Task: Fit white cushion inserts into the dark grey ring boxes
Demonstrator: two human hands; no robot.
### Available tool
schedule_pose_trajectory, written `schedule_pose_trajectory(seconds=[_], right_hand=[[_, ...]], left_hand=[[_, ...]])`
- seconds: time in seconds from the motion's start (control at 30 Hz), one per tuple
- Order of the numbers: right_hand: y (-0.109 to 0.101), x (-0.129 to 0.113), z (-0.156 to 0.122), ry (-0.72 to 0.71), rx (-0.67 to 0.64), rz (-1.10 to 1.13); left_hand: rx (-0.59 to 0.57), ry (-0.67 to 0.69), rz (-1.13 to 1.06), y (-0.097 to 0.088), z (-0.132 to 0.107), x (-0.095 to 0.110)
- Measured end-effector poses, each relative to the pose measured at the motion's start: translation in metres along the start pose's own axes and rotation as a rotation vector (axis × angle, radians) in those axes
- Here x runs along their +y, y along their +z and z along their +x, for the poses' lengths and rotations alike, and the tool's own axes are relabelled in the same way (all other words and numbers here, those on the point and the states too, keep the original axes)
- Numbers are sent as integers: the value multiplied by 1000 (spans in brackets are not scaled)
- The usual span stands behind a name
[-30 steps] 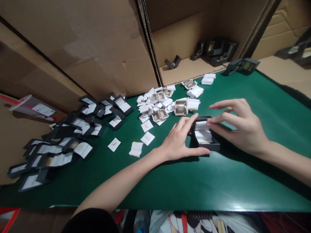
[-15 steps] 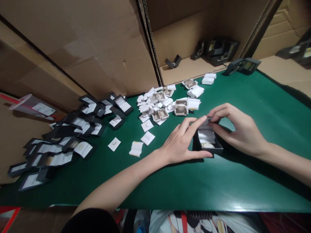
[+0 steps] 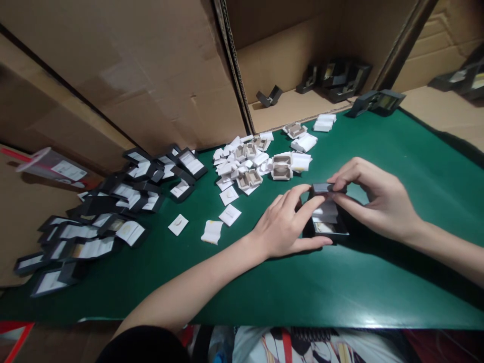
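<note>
In front of me on the table is a small black jewellery box point(image 3: 340, 225) with its lid raised. A white lining and a small pale card with a yellowish mark show inside it. My left hand point(image 3: 282, 224) holds the box from its left side, the thumb along the front edge and the fingers at the lid. My right hand point(image 3: 378, 201) pinches the lid's right part between thumb and fingers. The fingers partly cover the lid and the inside.
Several open black boxes point(image 3: 130, 234) are heaped at the left. White folded inserts point(image 3: 249, 179) form a pile behind my left hand. Small white cards point(image 3: 230, 215) lie nearer. A plastic cup point(image 3: 56, 166) stands far left; more black boxes point(image 3: 380, 103) sit by the cardboard at the back.
The box lid has tipped forward and its top edge now shows flat between my hands. My right hand has shifted slightly right with its pinch on the lid; my left hand stays around the box.
</note>
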State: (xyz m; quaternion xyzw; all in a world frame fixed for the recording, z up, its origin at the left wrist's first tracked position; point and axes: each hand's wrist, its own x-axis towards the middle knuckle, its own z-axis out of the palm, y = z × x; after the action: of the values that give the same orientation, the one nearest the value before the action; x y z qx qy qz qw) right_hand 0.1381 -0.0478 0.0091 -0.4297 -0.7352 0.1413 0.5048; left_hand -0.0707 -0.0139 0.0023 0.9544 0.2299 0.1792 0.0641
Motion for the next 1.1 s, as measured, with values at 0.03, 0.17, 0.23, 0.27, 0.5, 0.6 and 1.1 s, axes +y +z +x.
schedule_pose_trajectory(seconds=[0.03,0.17,0.23,0.27,0.5,0.6,1.1], right_hand=[[0,1,0,-5,-3,-16],[0,2,0,-12,-12,-63],[0,1,1,-22,-7,-64],[0,1,1,-26,-5,-63],[0,1,1,-22,-4,-65],[-1,3,1,-14,-13,-73],[0,3,1,-92,7,-127]], left_hand=[[-3,-5,5,0,0,0],[16,3,71,1,0,0],[41,10,105,2,0,0],[55,13,116,3,-1,0],[91,8,129,7,-3,2],[63,5,152,6,-2,2],[-72,-6,159,7,0,4]])
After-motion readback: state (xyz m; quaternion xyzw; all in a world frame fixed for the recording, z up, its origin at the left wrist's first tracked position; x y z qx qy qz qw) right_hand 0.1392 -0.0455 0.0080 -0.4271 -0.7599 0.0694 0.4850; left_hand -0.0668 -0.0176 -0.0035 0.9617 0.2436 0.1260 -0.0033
